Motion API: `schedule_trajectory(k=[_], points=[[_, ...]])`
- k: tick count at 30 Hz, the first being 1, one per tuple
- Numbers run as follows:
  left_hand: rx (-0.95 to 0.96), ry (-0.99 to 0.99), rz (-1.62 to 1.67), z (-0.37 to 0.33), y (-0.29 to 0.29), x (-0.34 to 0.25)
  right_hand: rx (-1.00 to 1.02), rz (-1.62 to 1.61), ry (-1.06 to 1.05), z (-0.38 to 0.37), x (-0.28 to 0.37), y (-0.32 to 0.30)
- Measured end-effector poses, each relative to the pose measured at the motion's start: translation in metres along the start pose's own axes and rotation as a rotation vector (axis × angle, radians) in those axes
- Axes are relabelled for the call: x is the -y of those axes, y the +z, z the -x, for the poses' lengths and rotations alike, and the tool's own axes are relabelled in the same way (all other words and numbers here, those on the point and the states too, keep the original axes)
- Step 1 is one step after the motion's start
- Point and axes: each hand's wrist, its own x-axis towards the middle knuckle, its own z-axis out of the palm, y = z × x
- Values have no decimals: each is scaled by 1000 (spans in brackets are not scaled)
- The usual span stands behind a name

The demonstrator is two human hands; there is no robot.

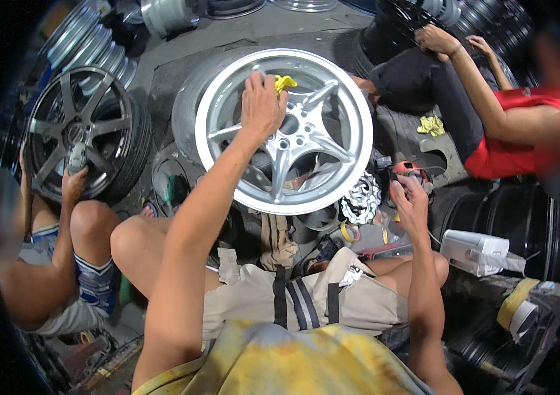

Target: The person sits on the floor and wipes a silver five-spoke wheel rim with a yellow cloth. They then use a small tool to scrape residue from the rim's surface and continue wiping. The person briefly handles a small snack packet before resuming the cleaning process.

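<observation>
A silver five-spoke wheel rim [363, 141] lies tilted in front of me, above my lap. My left hand [263, 108] reaches over it to its upper left spoke, fingers bent and pressing down. From beside those fingers sticks out a crumpled yellow sheet [284, 83], perhaps a cloth or sanding paper. Beyond the rim's lower right edge is my right hand [413, 203], raised, with its fingers curled together. Whatever those fingers hold is too small to make out. Close behind that hand lies a red and black power tool [408, 170].
A tyre [187, 108] lies under the rim. At left a person holds a grey tool [78, 157] against a dark wheel [61, 118]. A person in red sits at right near a yellow crumpled piece [431, 126]. A white container [474, 250], tape roll [350, 232] and chrome part [361, 199] lie nearby.
</observation>
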Motion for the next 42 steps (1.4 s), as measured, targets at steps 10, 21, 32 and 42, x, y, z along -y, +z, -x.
schedule_trajectory(k=[10,21,32,42], points=[[354,-26,160,47,7,-69,-17,-4,-118,-2,24,-4],[331,47,462,6,0,-58,-37,-52,-92,-2,32,-8],[146,16,256,-80,99,-83,-3,8,-86,-10,23,-13],[640,293,445,57,22,-161,-44,-39,-138,1,32,-25]])
